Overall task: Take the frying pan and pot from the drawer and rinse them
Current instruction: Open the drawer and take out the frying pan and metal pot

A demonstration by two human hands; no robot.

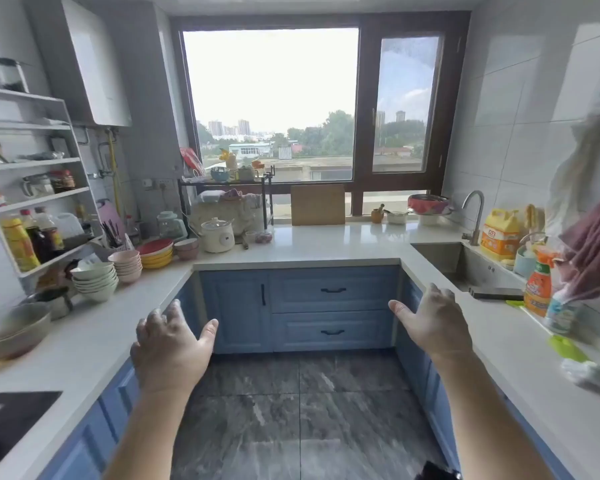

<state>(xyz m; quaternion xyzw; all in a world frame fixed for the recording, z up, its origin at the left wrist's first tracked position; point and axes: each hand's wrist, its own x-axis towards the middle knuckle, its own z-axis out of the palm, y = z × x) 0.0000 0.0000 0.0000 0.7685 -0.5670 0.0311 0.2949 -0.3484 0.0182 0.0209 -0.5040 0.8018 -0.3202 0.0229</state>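
Frying pan and pot: neither is in view; judged to be inside one of the two closed drawers, upper drawer (333, 289) or lower drawer (332, 331), in the blue cabinet straight ahead.

Left hand (170, 351) and right hand (433, 323) are both raised, well apart, fingers loosely spread, holding nothing and touching nothing. Both are short of the drawer handles.

Status: retrieval not yet begun; no drawer is open.

Risks, as judged:
- Which drawer holds the cookware cannot be told, so the wrong one may be opened first.
- Stacked bowls (96, 282) sit near the left counter edge; a pan swung wide on the way out could knock them.
- The route to the sink (465, 268) passes a dark strip (496, 293) lying at the basin's near edge, just beside an orange spray bottle (538, 289); a carried pot could catch either.
- Hanging cloths (593, 247) droop above the sink's right side and could snag a handle.

The tap (473, 216) stands at the basin's far end, unobstructed. The floor between the counters shows nothing in the way.
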